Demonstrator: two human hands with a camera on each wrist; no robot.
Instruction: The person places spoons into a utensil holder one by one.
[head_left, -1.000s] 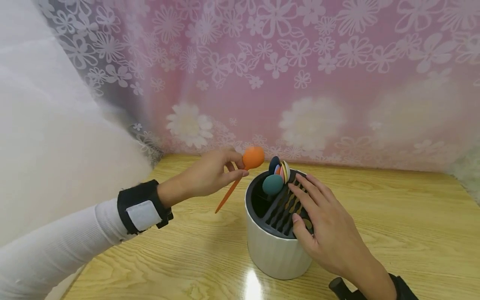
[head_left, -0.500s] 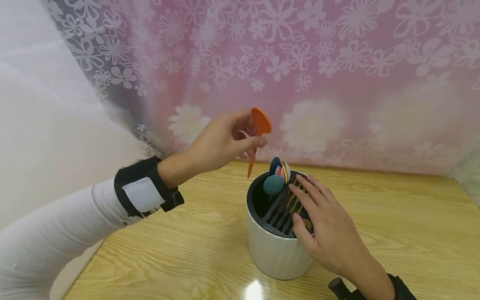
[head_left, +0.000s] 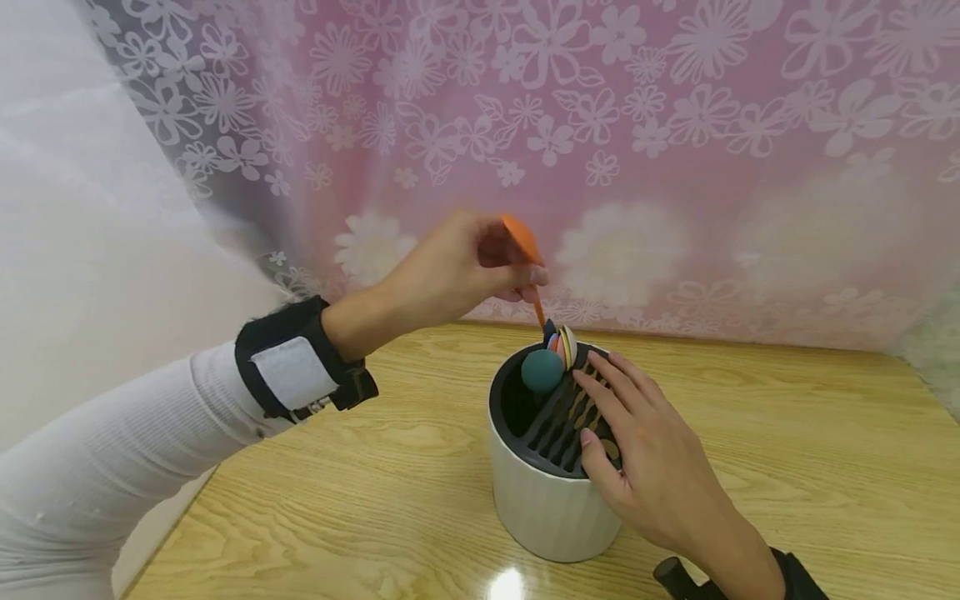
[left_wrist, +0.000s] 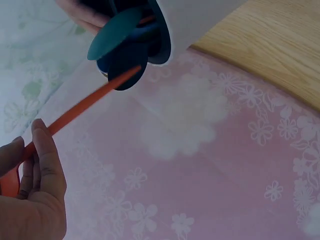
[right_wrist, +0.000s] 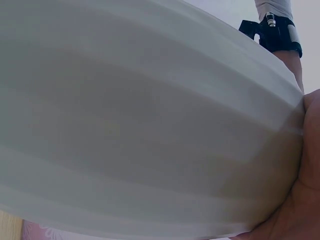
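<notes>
My left hand (head_left: 450,271) pinches an orange spoon (head_left: 523,237) near its bowl, above the back of a white ribbed utensil holder (head_left: 555,517). The spoon's thin handle points down toward the holder's mouth. In the left wrist view its tip (left_wrist: 132,72) overlaps a dark navy rounded head (left_wrist: 125,57); whether they touch I cannot tell. A teal rounded utensil head (head_left: 542,371) and several other coloured heads (head_left: 564,346) stand in the holder. My right hand (head_left: 660,454) rests on the holder's dark slotted top (head_left: 562,421), its fingers spread, its palm against the ribbed side.
The holder stands on a light wood-grain table (head_left: 360,500). Behind it hangs a pink curtain (head_left: 465,125) with white flowers. A pale wall or sheet (head_left: 112,208) is at the left. Dark wrist straps (head_left: 296,362) are on both arms.
My left hand has risen and moved right with the orange spoon, from beside the holder to above its back. The handle has swung to point into the utensil heads. My right hand stays put.
</notes>
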